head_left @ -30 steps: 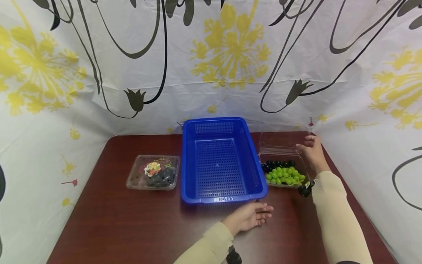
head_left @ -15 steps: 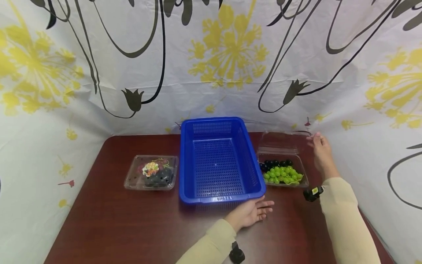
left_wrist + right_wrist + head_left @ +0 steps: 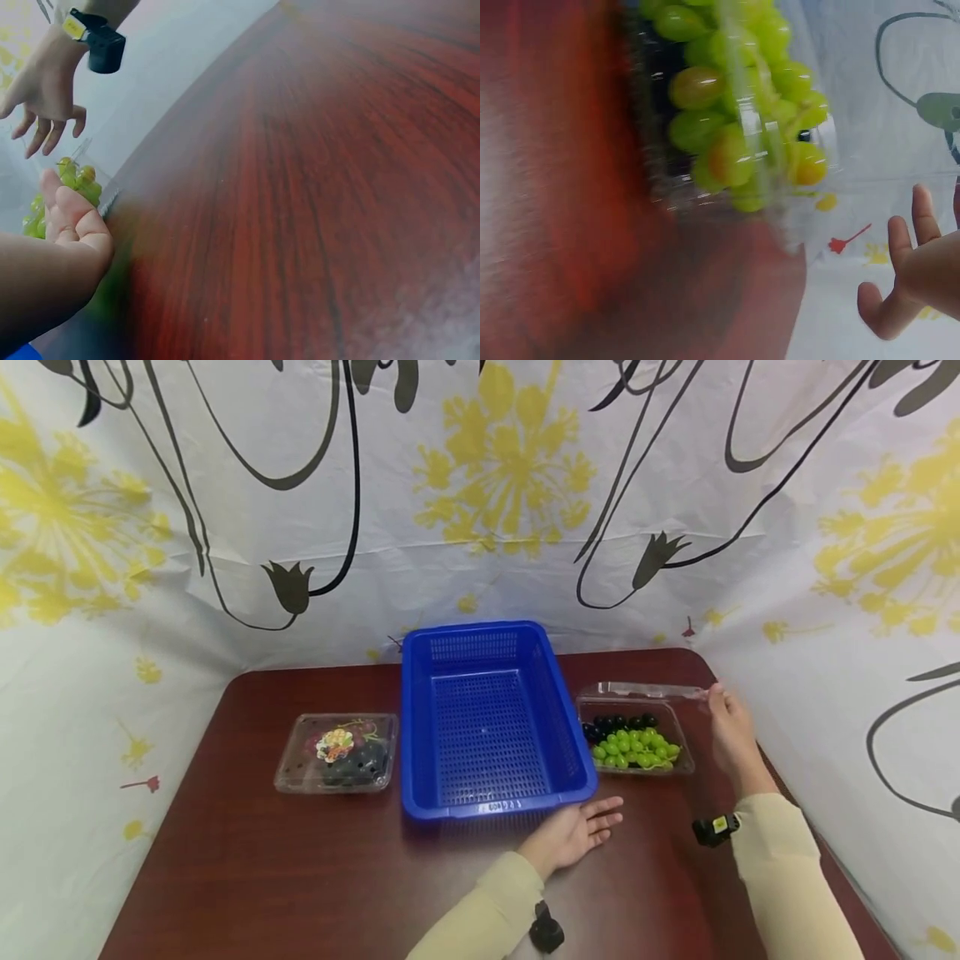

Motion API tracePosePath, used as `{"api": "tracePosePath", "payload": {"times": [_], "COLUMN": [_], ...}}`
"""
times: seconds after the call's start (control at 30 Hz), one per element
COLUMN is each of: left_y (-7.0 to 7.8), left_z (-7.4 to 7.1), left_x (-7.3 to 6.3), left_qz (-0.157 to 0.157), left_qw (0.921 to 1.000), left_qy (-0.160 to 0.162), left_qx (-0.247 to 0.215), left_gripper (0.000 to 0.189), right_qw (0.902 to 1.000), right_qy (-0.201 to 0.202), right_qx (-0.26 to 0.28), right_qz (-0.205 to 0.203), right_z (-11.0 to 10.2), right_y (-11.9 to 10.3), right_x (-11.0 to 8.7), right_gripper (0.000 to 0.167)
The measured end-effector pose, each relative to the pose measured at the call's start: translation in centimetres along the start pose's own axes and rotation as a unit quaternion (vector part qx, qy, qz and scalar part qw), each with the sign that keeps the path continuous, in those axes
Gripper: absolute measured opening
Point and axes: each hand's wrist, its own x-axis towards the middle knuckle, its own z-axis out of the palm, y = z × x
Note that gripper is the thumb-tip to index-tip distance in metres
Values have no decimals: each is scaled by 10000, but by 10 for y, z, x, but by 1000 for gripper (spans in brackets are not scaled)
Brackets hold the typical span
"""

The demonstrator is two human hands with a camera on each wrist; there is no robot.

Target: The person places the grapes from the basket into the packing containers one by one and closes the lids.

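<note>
A clear plastic clamshell box (image 3: 686,758) with green grapes (image 3: 634,748) and dark grapes (image 3: 617,723) stands right of a blue basket (image 3: 498,808). Its hinged lid (image 3: 645,691) is tilted partway up at the back. My right hand (image 3: 735,737) touches the lid's right end with its fingertips. In the right wrist view, the right hand's (image 3: 919,274) fingers and thumb are spread apart. Below the basket's front right corner, my left hand (image 3: 566,837) hovers or rests with fingers extended, palm turned sideways; contact with the basket is unclear.
A second clamshell box (image 3: 337,754), closed, with a sticker and dark fruit inside, lies left of the basket. All stand on a dark red wooden table (image 3: 300,868). A patterned white cloth (image 3: 480,485) hangs behind and at the sides.
The right hand has moved from the open lid's edge round to its right end, and the lid has swung forward from leaning back to more upright. The left hand has barely moved.
</note>
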Motion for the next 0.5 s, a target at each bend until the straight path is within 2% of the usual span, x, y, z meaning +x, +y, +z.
{"api": "tracePosePath", "payload": {"times": [0.13, 0.2, 0.37, 0.5], "left_y": [-1, -1, -4, -9], "left_z": [1, 2, 4, 6], "left_x": [3, 4, 7, 10], "left_qz": [105, 140, 218, 274], "left_qw": [9999, 9997, 9987, 9973], "left_qy": [99, 137, 119, 153], "left_qx": [-86, -154, -447, -660], "left_gripper": [35, 38, 51, 59], "right_qw": [10000, 9999, 9982, 9976], "right_qy": [-34, -57, -237, -358], "right_qx": [-66, 117, 507, 478], "right_qz": [7, 16, 210, 339], "right_z": [-2, -3, -4, -6], "right_y": [11, 18, 35, 45], "right_x": [-8, -13, -22, -31], "right_gripper": [24, 23, 27, 35]}}
